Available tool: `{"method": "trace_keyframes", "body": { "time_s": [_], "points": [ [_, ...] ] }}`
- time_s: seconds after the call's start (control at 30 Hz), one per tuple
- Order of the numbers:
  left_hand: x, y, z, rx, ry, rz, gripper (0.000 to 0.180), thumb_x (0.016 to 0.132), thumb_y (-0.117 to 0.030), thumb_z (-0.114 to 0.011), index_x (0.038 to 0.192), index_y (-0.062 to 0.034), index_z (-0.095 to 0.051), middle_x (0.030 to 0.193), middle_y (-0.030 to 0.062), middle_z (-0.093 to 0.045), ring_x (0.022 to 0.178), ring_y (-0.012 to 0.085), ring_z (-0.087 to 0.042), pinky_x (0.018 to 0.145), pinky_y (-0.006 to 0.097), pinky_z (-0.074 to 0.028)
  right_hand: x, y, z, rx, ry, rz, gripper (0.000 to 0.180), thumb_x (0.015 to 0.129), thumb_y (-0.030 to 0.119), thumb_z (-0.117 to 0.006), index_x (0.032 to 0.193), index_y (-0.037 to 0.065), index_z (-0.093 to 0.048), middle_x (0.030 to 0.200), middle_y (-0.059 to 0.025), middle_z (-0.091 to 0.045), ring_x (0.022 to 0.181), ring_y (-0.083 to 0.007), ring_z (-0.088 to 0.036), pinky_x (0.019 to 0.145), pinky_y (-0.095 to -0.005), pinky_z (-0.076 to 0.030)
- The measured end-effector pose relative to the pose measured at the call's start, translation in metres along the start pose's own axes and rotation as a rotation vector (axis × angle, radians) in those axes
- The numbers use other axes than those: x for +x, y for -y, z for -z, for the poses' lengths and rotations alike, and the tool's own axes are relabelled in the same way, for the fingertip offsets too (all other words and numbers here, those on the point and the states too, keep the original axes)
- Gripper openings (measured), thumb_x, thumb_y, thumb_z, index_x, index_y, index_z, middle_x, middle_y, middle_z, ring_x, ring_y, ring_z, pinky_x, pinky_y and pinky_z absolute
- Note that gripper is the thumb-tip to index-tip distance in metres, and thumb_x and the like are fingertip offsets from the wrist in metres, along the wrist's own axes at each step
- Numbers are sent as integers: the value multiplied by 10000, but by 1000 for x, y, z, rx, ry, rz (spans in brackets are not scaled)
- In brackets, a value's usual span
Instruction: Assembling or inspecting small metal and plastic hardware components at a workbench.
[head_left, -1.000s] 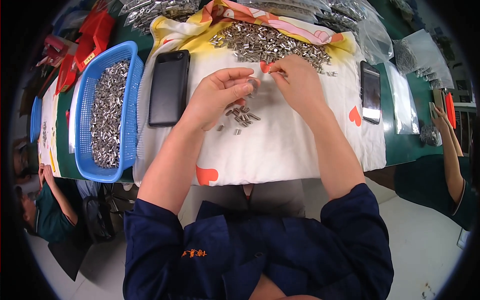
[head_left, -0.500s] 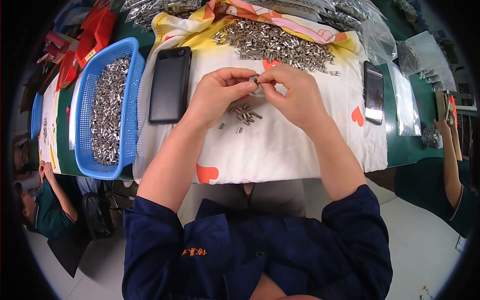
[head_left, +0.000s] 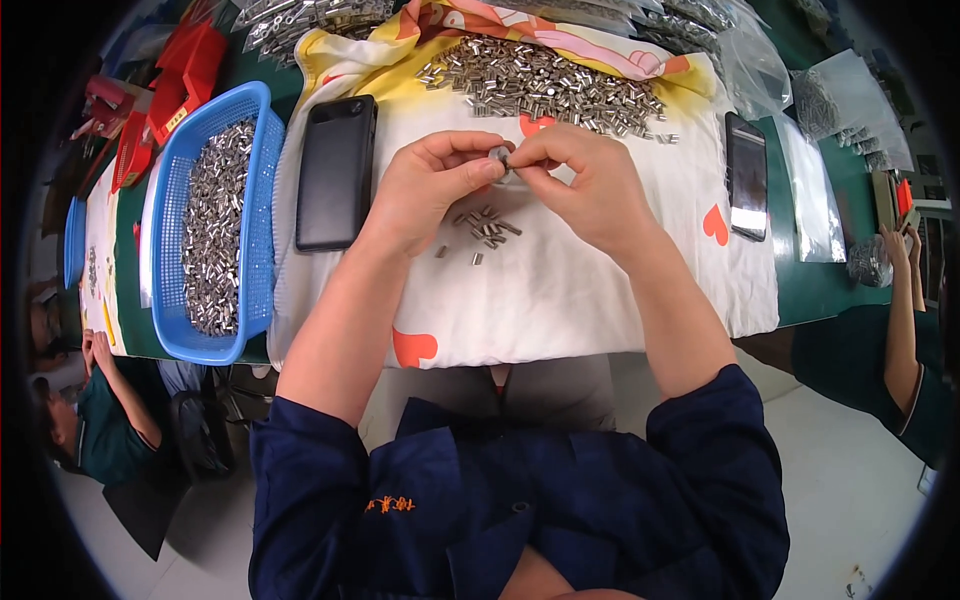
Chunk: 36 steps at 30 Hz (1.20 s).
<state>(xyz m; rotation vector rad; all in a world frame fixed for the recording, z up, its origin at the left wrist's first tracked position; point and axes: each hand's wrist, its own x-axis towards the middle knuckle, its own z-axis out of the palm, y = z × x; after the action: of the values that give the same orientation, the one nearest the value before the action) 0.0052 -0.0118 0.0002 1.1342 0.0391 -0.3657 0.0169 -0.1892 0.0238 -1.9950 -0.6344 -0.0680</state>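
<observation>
Over the white cloth (head_left: 560, 310), my left hand (head_left: 430, 190) pinches a small round grey piece (head_left: 500, 156) between thumb and forefinger. My right hand (head_left: 595, 190) meets it there, thumb and forefinger pressed together at the piece's edge. What sits in the right fingertips is too small to make out. Just below the hands lies a little pile of short metal sleeves (head_left: 490, 228), a few of them strewn apart. Beyond the hands spreads a large heap of similar sleeves (head_left: 550, 90).
To the left stands a blue plastic basket (head_left: 264, 190) filled with metal sleeves, beside a black phone-shaped case (head_left: 336, 175). A phone (head_left: 747, 175) and clear plastic bags (head_left: 810, 190) lie at right. Red bins (head_left: 180, 75) stand far left. Co-workers sit on both sides.
Both hands have shifted slightly left, and the round grey piece shows more of its face. The sleeves on the cloth look unchanged. At right, the co-worker's hands have moved a little.
</observation>
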Motion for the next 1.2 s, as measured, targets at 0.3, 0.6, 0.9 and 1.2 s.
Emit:
{"method": "trace_keyframes", "body": {
  "time_s": [0.3,0.6,0.9,1.2],
  "points": [
    [-2,0,-11,200,-88,-29,248,747,1,-605,990,32,-564,855,65,-601,737,91,-570,654,182,-466,-6,-2,-12,-276,-139,141,88,690,48,-581,776,46,-599,674,-88,-582,635,-218,-576,564,-289,-455],
    [-3,1,-9,163,-4,25,246,741,-4,-610,980,35,-568,859,74,-609,735,89,-569,646,187,-463,1,-4,13,53,81,-132,108,704,97,-592,790,33,-608,690,-86,-597,615,-179,-568,570,-273,-448],
    [-2,1,-7,213,79,68,241,742,26,-571,982,29,-555,935,103,-611,765,103,-581,694,222,-476,2,-29,44,-523,-5,-226,81,682,70,-551,742,40,-596,726,-91,-593,674,-254,-562,610,-344,-443],
    [0,3,2,68,107,53,257,788,-57,-567,1040,-20,-530,1012,113,-585,858,149,-575,740,258,-462,2,-38,27,-672,-44,-157,64,696,78,-546,712,51,-603,709,-109,-560,722,-268,-552,648,-358,-442]
  ]
}}
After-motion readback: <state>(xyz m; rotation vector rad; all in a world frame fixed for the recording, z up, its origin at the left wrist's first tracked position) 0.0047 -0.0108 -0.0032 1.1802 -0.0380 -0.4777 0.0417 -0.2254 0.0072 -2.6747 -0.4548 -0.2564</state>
